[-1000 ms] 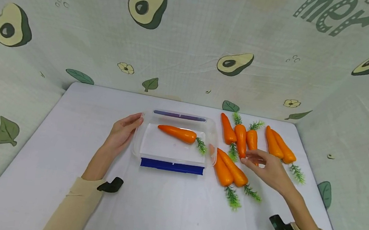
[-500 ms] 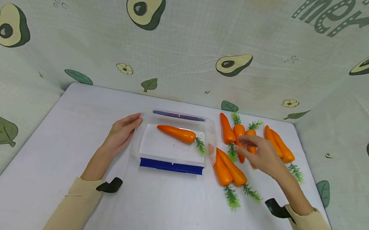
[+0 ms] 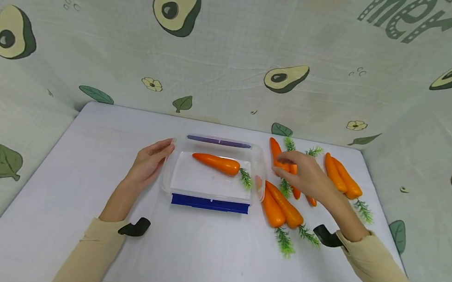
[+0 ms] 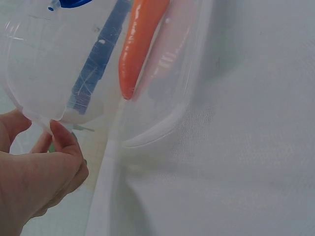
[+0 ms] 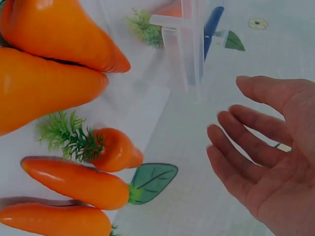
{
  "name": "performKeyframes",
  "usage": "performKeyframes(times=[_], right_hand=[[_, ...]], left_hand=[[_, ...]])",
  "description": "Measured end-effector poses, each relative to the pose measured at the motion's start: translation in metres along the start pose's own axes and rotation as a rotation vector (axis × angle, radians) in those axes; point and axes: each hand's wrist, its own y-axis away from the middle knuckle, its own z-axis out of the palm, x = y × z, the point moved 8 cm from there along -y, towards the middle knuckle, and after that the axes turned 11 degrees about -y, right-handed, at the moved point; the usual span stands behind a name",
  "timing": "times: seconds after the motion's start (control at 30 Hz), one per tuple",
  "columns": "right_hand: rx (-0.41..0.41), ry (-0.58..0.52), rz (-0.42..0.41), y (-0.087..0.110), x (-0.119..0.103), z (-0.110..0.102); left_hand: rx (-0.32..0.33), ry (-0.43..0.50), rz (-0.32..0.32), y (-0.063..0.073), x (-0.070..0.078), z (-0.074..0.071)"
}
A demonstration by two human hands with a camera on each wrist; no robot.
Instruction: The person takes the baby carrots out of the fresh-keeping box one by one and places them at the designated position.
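Note:
My left hand pinches the rim of a clear plastic food container at its left side. In the left wrist view, thumb and fingers meet on that rim. One toy carrot with green leaves lies inside, its tip to the left. Over the carrots on the right, my right hand hovers with relaxed, slightly bent fingers and nothing between them. Nearest below it is a carrot, partly covered by the hand. The right wrist view shows the open palm apart from the carrots.
Two carrots lie side by side against the container's right side. Another pair lies at the far right of the white table. Blue latches run along the container's front and back. Avocado-print cloth walls the table in.
My right hand has moved left and away from me, from the lower tips of the middle carrots to over the leftmost back carrot. The left hand and container stay put.

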Motion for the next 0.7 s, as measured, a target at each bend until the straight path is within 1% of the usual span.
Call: performKeyframes(times=[0.37,0.5,0.63,0.7], right_hand=[[-0.062,0.012,-0.064,-0.024,-0.016,0.017],[-0.087,0.028,-0.105,-0.032,-0.022,0.025],[-0.114,0.020,-0.139,-0.040,-0.024,0.035],[-0.130,0.013,-0.141,-0.044,-0.024,0.041]], left_hand=[[0.004,0.007,-0.005,-0.001,0.000,0.000],[0.002,0.018,-0.002,-0.001,0.001,0.000],[-0.002,0.030,0.002,-0.001,0.001,0.001],[-0.001,0.035,0.004,0.000,0.001,0.001]])
